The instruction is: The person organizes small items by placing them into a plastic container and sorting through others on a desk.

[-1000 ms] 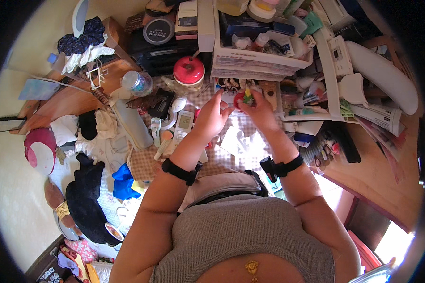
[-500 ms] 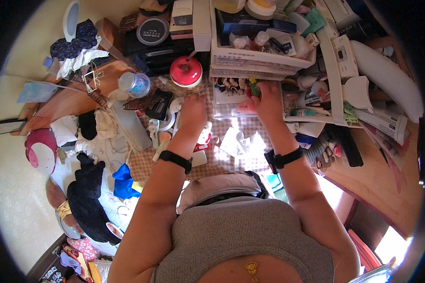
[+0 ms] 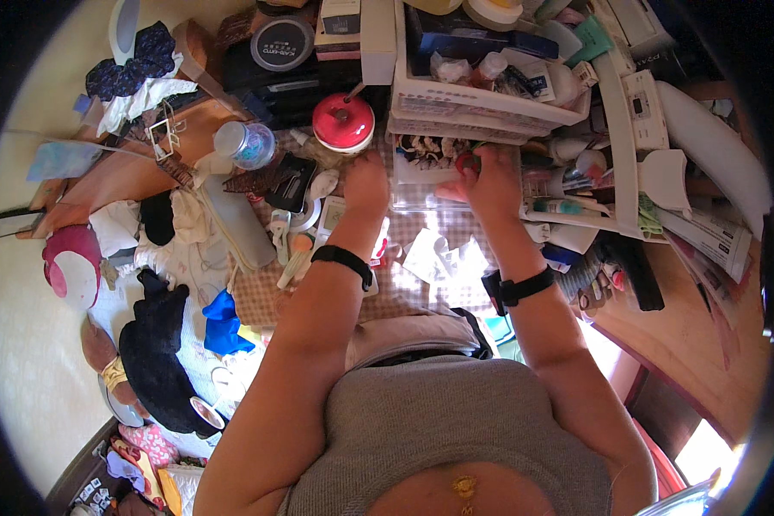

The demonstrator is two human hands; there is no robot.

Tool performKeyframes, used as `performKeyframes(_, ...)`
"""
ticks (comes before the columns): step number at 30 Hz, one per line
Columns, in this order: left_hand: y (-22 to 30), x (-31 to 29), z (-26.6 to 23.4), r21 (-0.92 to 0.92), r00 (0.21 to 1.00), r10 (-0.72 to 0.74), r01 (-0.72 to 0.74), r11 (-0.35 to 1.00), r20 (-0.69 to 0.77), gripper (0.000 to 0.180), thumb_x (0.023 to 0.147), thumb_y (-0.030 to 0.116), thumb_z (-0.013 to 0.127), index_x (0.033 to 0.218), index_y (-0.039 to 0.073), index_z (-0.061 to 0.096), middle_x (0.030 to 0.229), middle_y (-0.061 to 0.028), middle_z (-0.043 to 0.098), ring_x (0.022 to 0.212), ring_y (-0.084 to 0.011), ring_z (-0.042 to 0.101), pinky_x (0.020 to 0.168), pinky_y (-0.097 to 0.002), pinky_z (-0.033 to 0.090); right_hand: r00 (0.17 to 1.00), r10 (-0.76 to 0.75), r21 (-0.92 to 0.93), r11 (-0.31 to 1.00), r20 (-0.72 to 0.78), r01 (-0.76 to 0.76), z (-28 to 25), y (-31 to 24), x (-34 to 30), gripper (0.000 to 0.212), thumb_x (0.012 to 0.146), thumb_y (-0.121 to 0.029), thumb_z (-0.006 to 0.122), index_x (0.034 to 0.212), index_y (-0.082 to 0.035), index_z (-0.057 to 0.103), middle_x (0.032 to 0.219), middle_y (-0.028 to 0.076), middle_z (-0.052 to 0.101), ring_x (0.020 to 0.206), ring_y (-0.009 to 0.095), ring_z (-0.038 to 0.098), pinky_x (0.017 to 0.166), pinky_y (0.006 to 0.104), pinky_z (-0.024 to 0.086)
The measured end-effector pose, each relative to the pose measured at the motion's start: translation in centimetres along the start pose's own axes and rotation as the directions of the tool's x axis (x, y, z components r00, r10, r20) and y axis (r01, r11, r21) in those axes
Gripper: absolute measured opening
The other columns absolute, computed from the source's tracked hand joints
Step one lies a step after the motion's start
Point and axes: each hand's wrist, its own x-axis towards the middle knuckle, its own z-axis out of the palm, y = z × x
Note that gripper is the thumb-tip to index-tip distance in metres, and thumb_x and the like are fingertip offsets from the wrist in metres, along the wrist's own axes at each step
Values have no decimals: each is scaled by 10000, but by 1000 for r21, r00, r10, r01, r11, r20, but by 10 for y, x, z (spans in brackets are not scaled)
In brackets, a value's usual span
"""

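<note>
My right hand point(image 3: 494, 187) is over a clear tray point(image 3: 417, 203), its fingers closed on a small red thing point(image 3: 466, 162) whose kind I cannot make out. Behind it in the tray lie several dark and cream pieces, perhaps hair clips point(image 3: 430, 150). To the left of the tray, my left hand point(image 3: 366, 182) rests on the checked cloth with its fingers curled in; whatever they may hold is hidden. Just beyond that hand stands a round pot with a red lid point(image 3: 343, 119).
A white drawer unit point(image 3: 490, 107) full of small goods rises behind the tray. To the left stand a jar point(image 3: 248, 147) and a grey case point(image 3: 236, 225). Crumpled white paper point(image 3: 443, 256) lies nearer me. Clothes point(image 3: 155, 353) are heaped at far left.
My left hand has shifted slightly right and away from me. The right hand has turned what it holds: its green part showed before, now mostly the red shows.
</note>
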Motion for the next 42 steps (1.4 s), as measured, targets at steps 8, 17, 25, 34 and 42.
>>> performKeyframes(8, 1, -1, -3, 21, 999, 0, -1, 1000, 48, 189, 814, 101, 522, 980, 11, 527, 903, -167, 624, 813, -299, 646, 676, -378, 539, 950, -312, 170, 936, 6, 307, -5, -20, -21, 221, 781, -106, 591, 997, -56, 589, 941, 169, 587, 810, 325, 597, 705, 405, 485)
performKeyframes(17, 8, -8, -42, -36, 964, -90, 102, 994, 252, 151, 776, 114, 573, 896, 22, 579, 880, -164, 646, 804, -309, 646, 672, -396, 531, 953, -277, 570, 806, 124, 160, 4, -4, -36, 205, 806, -57, 589, 1009, -36, 582, 889, 148, 611, 807, 310, 597, 711, 404, 493)
performKeyframes(25, 24, -38, -81, -299, 915, 267, -357, 885, -303, 154, 762, 79, 566, 901, 31, 521, 797, -168, 601, 723, -353, 598, 635, -438, 479, 834, 33, 629, -674, 551, -388, -9, -7, 11, 214, 872, -58, 529, 1080, -7, 530, 1064, 120, 561, 975, 262, 561, 912, 411, 467)
performKeyframes(34, 54, -16, -112, -300, 888, 300, -409, 862, -348, 63, 789, 57, 539, 851, 49, 545, 793, -157, 574, 755, -357, 570, 641, -446, 460, 783, -57, 392, -842, 620, -372, 12, 3, 12, 204, 883, -107, 511, 1061, -8, 514, 1026, 128, 588, 948, 278, 545, 852, 410, 466)
performKeyframes(42, 60, 0, -107, -39, 868, 366, -402, 915, -336, 136, 708, 59, 534, 828, 56, 597, 839, -121, 568, 825, -318, 566, 672, -405, 481, 771, 40, 526, -754, 635, -394, 2, -4, -5, 118, 838, -25, 524, 953, -45, 534, 911, 83, 579, 842, 244, 568, 717, 364, 535)
